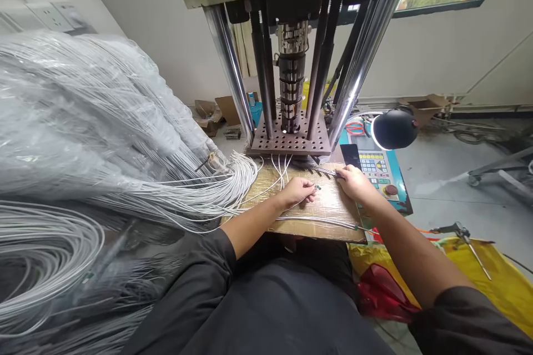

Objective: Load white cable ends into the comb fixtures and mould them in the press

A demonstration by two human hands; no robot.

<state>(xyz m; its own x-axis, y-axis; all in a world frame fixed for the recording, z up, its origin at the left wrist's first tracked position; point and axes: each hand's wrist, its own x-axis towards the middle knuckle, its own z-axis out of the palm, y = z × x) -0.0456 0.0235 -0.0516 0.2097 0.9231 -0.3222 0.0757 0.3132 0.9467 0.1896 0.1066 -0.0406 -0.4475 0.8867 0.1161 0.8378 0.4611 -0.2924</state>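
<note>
My left hand (298, 191) rests on a cardboard-covered work surface (328, 205), fingers pinched on a small green-tipped part (317, 187) at the end of a white cable. My right hand (352, 181) is closed round a thin metal tool (322, 170) that points left toward the machine base. Several white cables (280, 173) fan across the cardboard from under the press. A finished cable (320, 222) lies along the near edge.
A vertical press (291, 66) with a perforated plate (288, 143) stands right behind the hands. Large bundles of white cable in plastic (83, 138) fill the left. A control panel (377, 169), a lamp (393, 128) and a yellow bag (491, 277) are on the right.
</note>
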